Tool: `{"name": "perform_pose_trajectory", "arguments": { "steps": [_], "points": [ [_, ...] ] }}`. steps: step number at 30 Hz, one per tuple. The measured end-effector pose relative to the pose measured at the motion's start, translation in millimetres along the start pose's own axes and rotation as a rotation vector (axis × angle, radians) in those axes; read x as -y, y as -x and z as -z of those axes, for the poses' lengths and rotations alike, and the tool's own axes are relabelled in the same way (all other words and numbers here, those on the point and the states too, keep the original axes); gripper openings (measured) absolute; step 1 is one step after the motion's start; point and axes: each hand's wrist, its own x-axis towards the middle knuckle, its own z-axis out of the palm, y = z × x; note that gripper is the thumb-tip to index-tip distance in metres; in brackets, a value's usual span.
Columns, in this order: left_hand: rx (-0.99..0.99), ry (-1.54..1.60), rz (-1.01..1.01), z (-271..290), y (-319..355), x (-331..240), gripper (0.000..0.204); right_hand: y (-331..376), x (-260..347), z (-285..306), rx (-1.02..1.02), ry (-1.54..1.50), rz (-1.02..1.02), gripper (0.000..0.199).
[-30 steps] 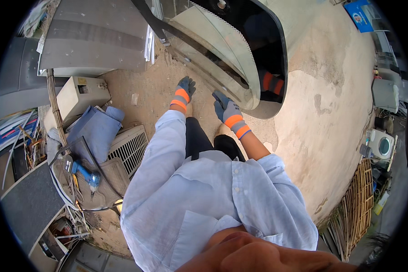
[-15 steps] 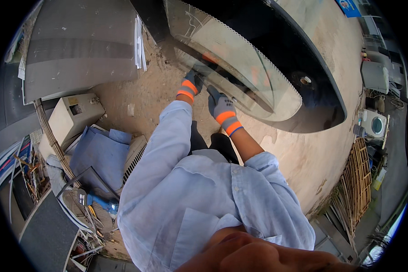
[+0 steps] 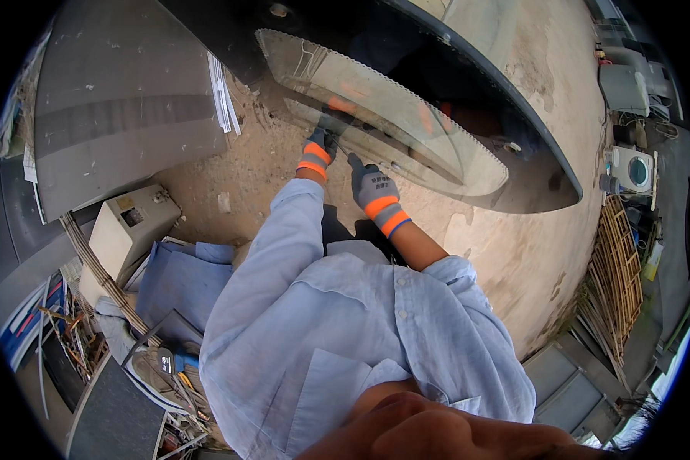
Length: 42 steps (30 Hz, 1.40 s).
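Note:
A large glass panel [image 3: 399, 115] with a wide black border and a dotted clear edge fills the upper middle, its rounded end toward the right. Both my hands wear grey gloves with orange bands. My left hand [image 3: 319, 149] is closed at the panel's near edge; its fingertips are partly hidden. Just to the right, my right hand [image 3: 376, 192] is also closed, with its index finger reaching forward toward the glass. Something thin and dark shows between the two hands, too small to name. Orange reflections of the gloves appear in the glass.
At left stand a big grey sheet [image 3: 130, 100] and a pale box-shaped appliance [image 3: 123, 238]. Near my left arm lie a blue sheet [image 3: 180, 280], a blue power tool [image 3: 178, 360] and scrap. A front-loading washer [image 3: 632, 170] and a bamboo rack [image 3: 621, 261] are at right.
The view has turned a little, so the glass panel sits further left in it. My left hand has drawn slightly downward in the view. More of the power tool is now covered by my sleeve.

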Motion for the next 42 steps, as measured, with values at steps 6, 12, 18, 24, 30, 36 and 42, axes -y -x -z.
{"name": "perform_pose_trajectory", "arguments": {
  "steps": [6,12,18,24,30,36,42],
  "points": [
    [0.037,-0.047,0.01,8.1,-8.5,-0.5,0.017,0.0,18.8,-4.5,0.13,0.104,-0.029,0.056],
    [-0.011,-0.053,0.024,16.1,-23.3,0.0,0.014,-0.8,5.8,-12.0,0.04,-0.032,-0.06,0.049],
    [0.099,-0.106,0.088,23.5,-22.7,-9.3,0.015,-13.8,-24.1,-30.0,-0.168,-0.393,0.031,0.04],
    [0.03,-0.107,0.098,13.6,-8.0,-4.6,0.017,-9.3,-24.1,-11.2,-0.032,-0.111,0.062,0.051],
    [0.037,0.071,0.06,3.6,-16.8,-0.4,0.017,5.2,-0.3,-3.7,0.106,0.003,-0.013,0.064],
    [0.077,0.082,0.03,0.2,-14.7,-2.0,0.017,8.9,8.6,-4.3,0.127,-0.021,-0.079,0.064],
    [0.024,0.043,0.033,11.7,-32.2,-0.9,0.018,4.6,12.5,-3.8,0.142,0.004,-0.071,0.062]
  ]
}}
